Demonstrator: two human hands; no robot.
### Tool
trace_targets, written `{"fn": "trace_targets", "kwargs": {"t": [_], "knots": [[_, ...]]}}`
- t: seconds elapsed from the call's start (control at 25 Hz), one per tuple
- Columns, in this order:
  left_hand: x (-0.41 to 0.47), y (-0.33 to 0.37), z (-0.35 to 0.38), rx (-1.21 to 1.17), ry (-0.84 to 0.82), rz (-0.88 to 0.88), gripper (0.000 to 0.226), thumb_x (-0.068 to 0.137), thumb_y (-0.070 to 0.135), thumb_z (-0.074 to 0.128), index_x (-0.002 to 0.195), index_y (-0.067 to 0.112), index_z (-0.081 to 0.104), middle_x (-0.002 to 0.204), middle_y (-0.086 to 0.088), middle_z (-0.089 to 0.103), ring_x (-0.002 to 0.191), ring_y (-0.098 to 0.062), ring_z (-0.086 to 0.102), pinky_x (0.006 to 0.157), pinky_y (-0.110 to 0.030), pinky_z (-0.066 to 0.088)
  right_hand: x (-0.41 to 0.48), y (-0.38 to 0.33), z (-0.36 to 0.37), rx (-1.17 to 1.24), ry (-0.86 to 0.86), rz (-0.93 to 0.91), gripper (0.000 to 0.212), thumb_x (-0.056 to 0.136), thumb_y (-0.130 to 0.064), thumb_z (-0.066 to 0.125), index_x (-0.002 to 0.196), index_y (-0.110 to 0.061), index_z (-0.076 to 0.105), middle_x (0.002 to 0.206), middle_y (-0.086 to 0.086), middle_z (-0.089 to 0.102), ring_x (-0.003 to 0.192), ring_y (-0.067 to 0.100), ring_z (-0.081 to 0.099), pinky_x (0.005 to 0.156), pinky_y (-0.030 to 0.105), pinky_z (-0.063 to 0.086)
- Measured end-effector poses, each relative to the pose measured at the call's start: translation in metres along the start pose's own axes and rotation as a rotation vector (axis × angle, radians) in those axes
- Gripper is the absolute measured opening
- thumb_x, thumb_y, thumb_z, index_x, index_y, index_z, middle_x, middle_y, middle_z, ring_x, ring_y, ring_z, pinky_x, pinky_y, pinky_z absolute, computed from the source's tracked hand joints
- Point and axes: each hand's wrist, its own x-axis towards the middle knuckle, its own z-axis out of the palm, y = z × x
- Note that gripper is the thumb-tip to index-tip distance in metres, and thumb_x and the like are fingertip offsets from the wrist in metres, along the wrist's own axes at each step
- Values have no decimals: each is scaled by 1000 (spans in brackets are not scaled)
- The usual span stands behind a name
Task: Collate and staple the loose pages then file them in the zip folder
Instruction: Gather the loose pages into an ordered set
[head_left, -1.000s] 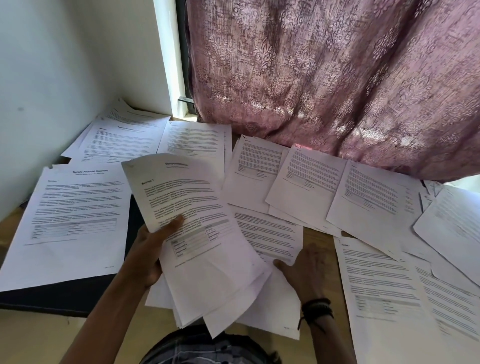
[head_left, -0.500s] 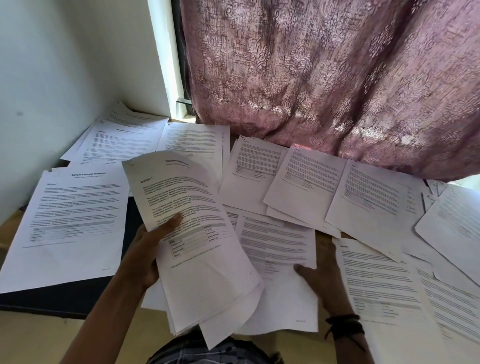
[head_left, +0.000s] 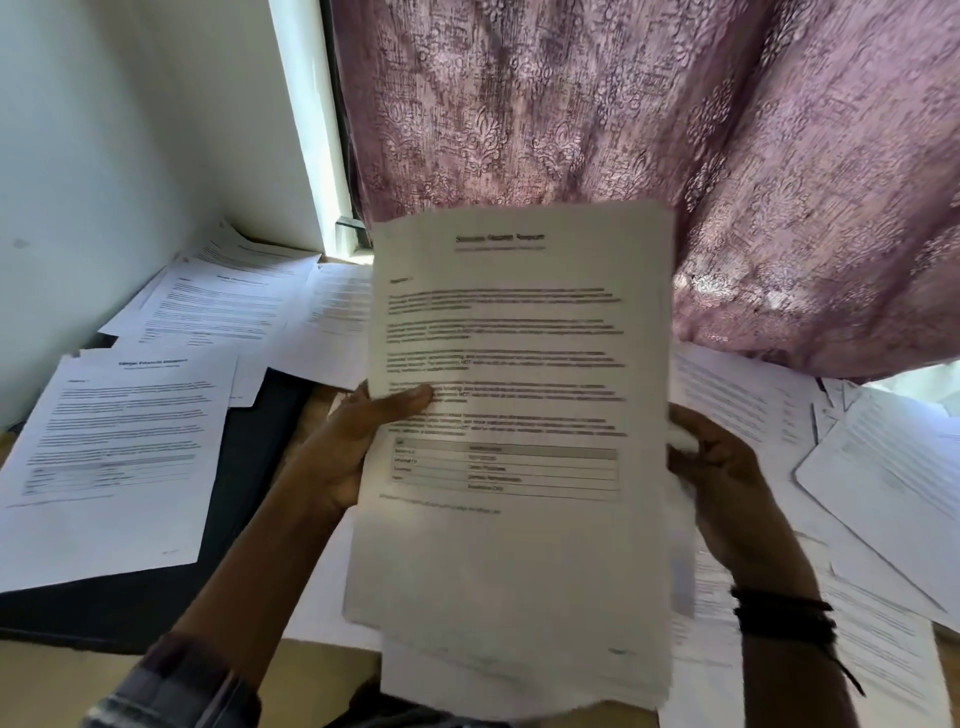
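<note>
You have raised the stack of pages (head_left: 514, 545) off the table since a moment ago. Your right hand (head_left: 727, 483), then flat on a loose sheet, now grips its right edge. Your left hand (head_left: 358, 452) clasps the left edge, thumb across the print. The sheets stand upright, roughly squared, text blurred. Beyond, loose pages (head_left: 119, 457) cover a dark folder (head_left: 249, 467) and the wooden table (head_left: 322, 675), below a mauve curtain (head_left: 623, 130).

Both forearms angle up from below; the left grip (head_left: 358, 452) pinches the stack of pages (head_left: 519, 545) at its left edge, thumb across the front; the right grip (head_left: 727, 483) curls round the right edge; dark bands (head_left: 784, 618) circle that wrist.
</note>
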Motion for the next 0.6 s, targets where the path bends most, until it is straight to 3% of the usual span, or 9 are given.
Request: {"fn": "trace_targets", "kwargs": {"t": [0.12,0.28,0.4,0.48,0.56,0.6], "knots": [[19,-13,3,229,146,-19,27,76,12,70,102,16,73,105,-9,74,98,-30,70,77,-42,60,6,-3,14,90,-117,14,34,91,13,46,119,4,63,106,17,74,91,23,73,73,31,61],[28,-40,-3,365,261,-16,40,76,18,73,115,19,66,110,-3,73,105,-27,68,98,-55,49,13,4,15,265,-168,100,42,92,5,39,126,-5,61,120,21,67,100,30,70,79,36,61],[32,-51,-1,397,355,46,34,83,10,70,114,22,65,107,3,74,101,-19,70,95,-50,52,14,7,12,211,-119,99,36,105,-21,36,132,-15,58,128,12,65,110,21,67,87,31,57],[37,-53,3,406,423,157,34,86,4,68,113,25,64,105,6,74,99,-17,70,87,-43,57,16,8,3,141,-84,56,46,97,-45,53,141,-31,48,139,-1,58,123,15,59,101,38,50],[41,-53,12,440,476,269,35,87,3,67,109,30,63,102,8,74,96,-16,71,78,-34,60,17,14,-4,56,-121,43,74,84,-43,74,147,-34,36,138,1,60,125,22,59,102,48,48],[43,-53,16,484,487,317,35,88,5,67,108,32,62,102,9,73,96,-15,71,77,-31,60,17,17,-3,-28,-138,13,73,82,-33,78,144,-27,40,130,2,66,117,23,64,95,47,52]]}}
